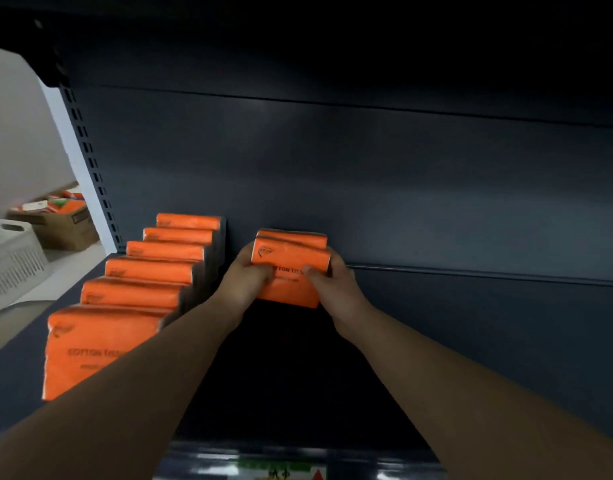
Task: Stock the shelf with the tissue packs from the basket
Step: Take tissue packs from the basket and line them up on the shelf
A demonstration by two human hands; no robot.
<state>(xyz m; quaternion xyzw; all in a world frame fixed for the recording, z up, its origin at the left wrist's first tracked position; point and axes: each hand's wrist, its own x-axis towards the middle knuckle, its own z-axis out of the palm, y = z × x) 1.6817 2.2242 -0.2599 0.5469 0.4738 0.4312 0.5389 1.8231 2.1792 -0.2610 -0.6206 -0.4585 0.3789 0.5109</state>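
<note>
Dark shelf, row of six orange tissue packs, two more packs beside

A shop is indicated. A dark metal shelf is seen, backed by a flat back panel and carried at its left end by a slotted upright of the kind used in store racking. Identical orange tissue packs are lined up front to back along the shelf's left edge, like stock. A printed label strip is fixed along the front edge. Beyond the left end, a cardboard box of mixed goods and a white perforated basket are seen.
</note>
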